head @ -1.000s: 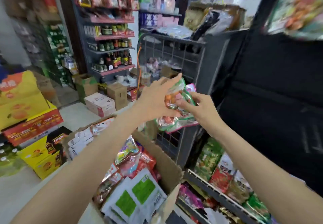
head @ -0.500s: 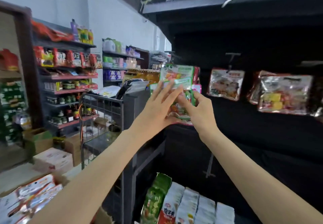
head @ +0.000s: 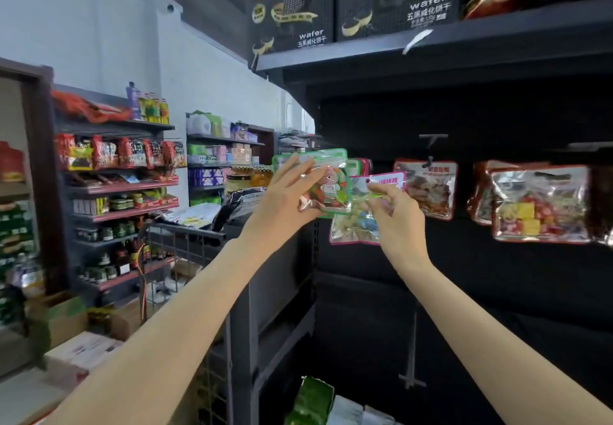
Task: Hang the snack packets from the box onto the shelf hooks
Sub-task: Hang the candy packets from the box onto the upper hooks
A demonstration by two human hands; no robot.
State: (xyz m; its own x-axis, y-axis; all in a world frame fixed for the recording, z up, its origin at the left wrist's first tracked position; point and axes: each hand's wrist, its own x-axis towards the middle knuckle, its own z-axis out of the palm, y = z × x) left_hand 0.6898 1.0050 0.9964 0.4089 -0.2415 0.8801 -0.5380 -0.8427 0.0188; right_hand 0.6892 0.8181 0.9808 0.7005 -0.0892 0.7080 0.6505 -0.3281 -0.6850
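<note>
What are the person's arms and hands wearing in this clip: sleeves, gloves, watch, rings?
Both forearms are bare as far as the frame shows: no sleeves, no gloves, no watch or wristband. The left hand and the right hand show no ring or marking that can be made out.

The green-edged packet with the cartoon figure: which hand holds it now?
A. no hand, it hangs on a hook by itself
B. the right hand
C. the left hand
C: the left hand has the green-edged packet in its fingers, while the right hand pinches the pink-edged packet beside it.
</note>
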